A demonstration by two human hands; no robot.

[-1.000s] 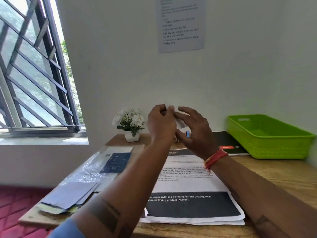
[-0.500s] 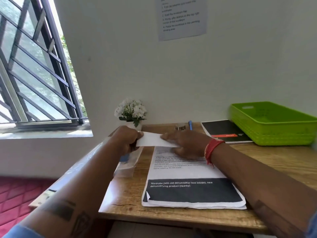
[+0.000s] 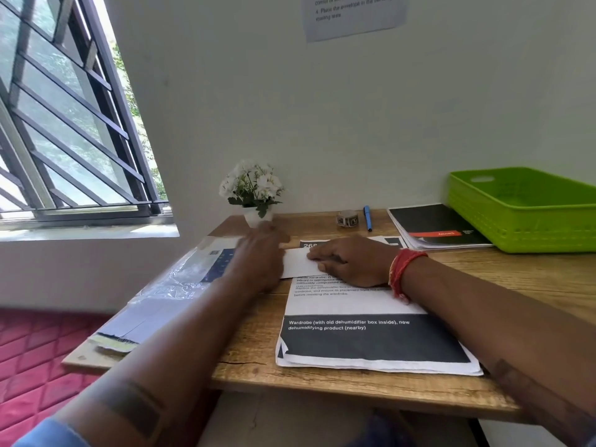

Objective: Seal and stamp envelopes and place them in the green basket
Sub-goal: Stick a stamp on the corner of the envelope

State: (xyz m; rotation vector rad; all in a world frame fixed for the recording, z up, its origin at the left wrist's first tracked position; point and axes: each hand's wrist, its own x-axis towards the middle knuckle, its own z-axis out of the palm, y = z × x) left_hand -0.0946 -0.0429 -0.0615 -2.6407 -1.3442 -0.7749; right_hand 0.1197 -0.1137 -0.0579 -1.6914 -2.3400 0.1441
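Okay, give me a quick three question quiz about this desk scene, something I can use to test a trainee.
1. True or false: the white envelope already lies in the green basket.
2. Which hand presses flat on the envelope? A) left hand B) right hand
3. Fill in: the blue pen lies beside a small roll of ____.

Key
1. False; it lies on the printed sheets.
2. B
3. Tape, as far as the picture shows.
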